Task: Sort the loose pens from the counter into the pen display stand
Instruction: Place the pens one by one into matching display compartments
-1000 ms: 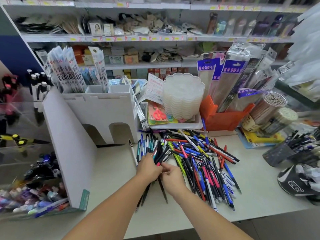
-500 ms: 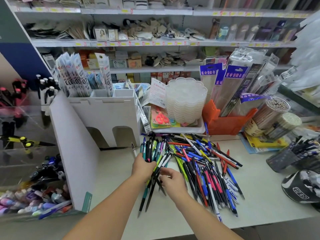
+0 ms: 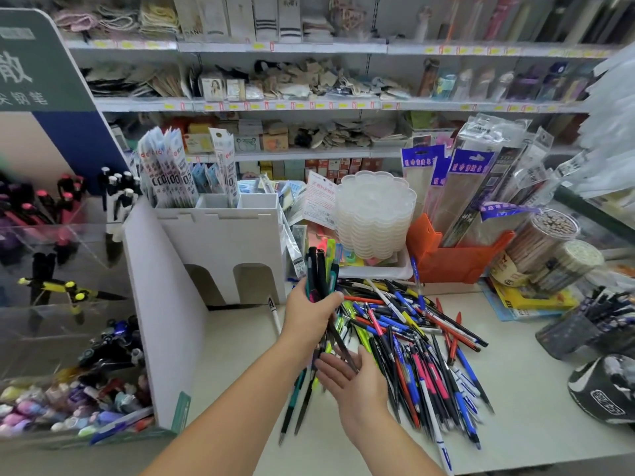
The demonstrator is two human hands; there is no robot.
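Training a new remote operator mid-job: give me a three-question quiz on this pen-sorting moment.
1. True or false: the left hand grips a bundle of pens lifted off the counter.
2. The right hand is: A) pinching one pen, B) open, palm up under the bundle, C) inside the white display stand.
3. Fill in: the loose pen pile lies to the ____ of the display stand.

Key: 1 true; 2 B; 3 right.
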